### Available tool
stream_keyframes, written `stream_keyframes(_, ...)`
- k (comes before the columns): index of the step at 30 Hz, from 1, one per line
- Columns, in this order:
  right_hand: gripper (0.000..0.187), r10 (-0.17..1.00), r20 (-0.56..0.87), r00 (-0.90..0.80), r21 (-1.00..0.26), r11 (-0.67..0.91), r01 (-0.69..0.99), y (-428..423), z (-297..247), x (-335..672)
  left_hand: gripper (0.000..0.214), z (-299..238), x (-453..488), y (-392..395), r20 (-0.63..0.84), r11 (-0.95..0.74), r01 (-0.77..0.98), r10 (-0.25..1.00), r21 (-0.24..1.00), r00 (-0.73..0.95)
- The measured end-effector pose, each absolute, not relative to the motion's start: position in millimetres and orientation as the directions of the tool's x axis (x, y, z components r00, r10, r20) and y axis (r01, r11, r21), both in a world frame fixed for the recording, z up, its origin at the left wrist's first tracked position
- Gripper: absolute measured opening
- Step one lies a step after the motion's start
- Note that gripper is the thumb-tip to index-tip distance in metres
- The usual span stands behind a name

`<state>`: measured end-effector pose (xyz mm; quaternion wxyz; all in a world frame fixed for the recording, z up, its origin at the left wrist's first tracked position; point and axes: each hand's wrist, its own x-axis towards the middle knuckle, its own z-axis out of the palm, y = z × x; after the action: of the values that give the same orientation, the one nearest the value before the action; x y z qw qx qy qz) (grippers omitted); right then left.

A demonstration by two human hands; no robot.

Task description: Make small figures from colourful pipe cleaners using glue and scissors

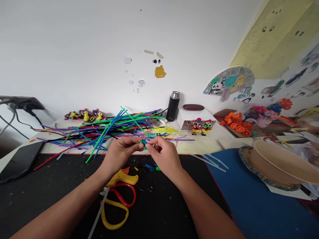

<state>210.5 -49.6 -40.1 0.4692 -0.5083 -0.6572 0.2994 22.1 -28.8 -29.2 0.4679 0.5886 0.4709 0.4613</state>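
In the middle of the view, my left hand [118, 152] and my right hand [165, 154] meet over the far edge of the black mat [169, 205]. Both pinch a small blue and green pipe-cleaner piece [144, 143] between thumb and fingertips; the fingers partly hide it. Short blue pipe-cleaner bits [149, 167] and a green bit [158, 168] lie on the mat below. A yellow glue gun [124, 178] with an orange trigger rests beneath my left wrist, beside scissors [116, 212] with red and yellow handles. Behind my hands spreads a pile of coloured pipe cleaners [112, 127].
A phone [18, 161] lies at left. Behind stand a black flask [173, 107], a white box [190, 116] and two small pipe-cleaner figures [201, 126]. Clear glue sticks [209, 161] lie at right, near a beige bowl [276, 166] and orange flowers [234, 122].
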Motion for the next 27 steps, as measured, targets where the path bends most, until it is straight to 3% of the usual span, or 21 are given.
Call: stream_keyframes(27, 0.012, 0.96, 0.271, -0.074, -0.885, 0.278, 0.372, -47.4, -41.4, 212.0, 0.041, -34.7, 26.7, -33.2, 0.098, -0.108, 0.144, 0.993, 0.984, 0.073)
